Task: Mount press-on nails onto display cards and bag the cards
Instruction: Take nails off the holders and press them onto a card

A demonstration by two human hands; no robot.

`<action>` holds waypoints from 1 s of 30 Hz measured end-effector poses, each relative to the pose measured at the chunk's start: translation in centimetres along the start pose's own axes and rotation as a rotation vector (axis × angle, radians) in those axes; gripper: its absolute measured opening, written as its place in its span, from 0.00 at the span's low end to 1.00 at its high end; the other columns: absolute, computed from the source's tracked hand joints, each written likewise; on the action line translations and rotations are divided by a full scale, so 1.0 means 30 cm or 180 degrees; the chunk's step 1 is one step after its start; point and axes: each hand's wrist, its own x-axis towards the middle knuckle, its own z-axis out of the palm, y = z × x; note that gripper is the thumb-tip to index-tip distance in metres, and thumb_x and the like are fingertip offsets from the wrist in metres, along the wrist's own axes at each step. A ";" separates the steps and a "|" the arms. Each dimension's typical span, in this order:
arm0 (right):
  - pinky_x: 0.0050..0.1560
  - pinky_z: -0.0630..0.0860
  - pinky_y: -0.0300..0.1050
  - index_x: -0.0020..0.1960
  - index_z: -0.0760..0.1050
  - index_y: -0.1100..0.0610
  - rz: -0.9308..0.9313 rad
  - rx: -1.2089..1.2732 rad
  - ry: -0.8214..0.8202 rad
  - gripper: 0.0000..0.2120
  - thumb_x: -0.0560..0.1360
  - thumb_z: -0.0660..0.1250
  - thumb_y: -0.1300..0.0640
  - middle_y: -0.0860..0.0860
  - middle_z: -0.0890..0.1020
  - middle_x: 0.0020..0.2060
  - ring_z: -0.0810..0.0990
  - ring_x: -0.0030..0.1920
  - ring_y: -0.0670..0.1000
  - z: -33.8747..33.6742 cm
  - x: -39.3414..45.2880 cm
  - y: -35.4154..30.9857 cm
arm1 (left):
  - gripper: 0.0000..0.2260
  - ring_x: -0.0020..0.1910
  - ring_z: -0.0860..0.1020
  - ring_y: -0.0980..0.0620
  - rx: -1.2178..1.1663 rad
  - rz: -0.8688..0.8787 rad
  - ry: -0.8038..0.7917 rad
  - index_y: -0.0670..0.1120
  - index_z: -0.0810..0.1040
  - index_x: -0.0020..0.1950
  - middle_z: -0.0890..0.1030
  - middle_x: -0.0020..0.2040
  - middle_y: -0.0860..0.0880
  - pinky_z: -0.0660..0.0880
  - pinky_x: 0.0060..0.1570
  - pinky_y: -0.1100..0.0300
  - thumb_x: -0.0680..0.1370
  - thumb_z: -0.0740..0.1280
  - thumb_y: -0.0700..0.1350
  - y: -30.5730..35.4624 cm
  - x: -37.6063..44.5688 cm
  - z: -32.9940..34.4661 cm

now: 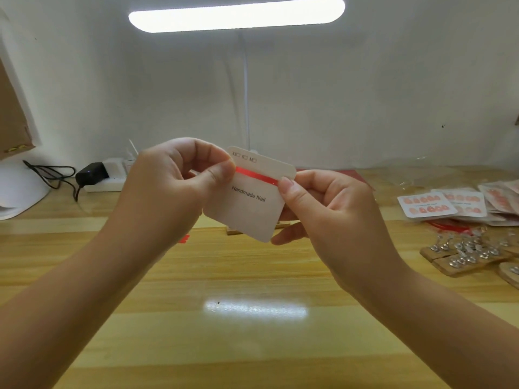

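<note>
I hold a white display card (pixel 247 203), printed "Handmade Nail", up over the wooden bench (pixel 252 346), tilted with its top edge away from me. My left hand (pixel 168 181) pinches the left end of the red tape strip (pixel 257 176) that runs across the card, thumb and forefinger closed on it at the card's left edge. My right hand (pixel 323 209) grasps the card's right edge, thumb on the front beside the strip's right end, fingers curled behind. On the bench to my right lie finished cards of pink nails in clear bags (pixel 460 204), overlapping, and just in front of them wooden holders with metal clips (pixel 471 254). A lit desk lamp (pixel 236 15) hangs overhead; a black adapter (pixel 91 172) sits at the far left in a white power strip (pixel 111 178).
</note>
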 end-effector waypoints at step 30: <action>0.28 0.76 0.39 0.46 0.80 0.61 -0.0112 -0.0352 -0.0068 0.09 0.79 0.61 0.63 0.56 0.84 0.37 0.82 0.34 0.53 -0.030 0.023 0.052 | 0.13 0.43 0.84 0.49 -0.0779 -0.1056 -0.0978 0.43 0.82 0.49 0.86 0.43 0.47 0.81 0.38 0.60 0.68 0.69 0.48 -0.026 0.030 -0.001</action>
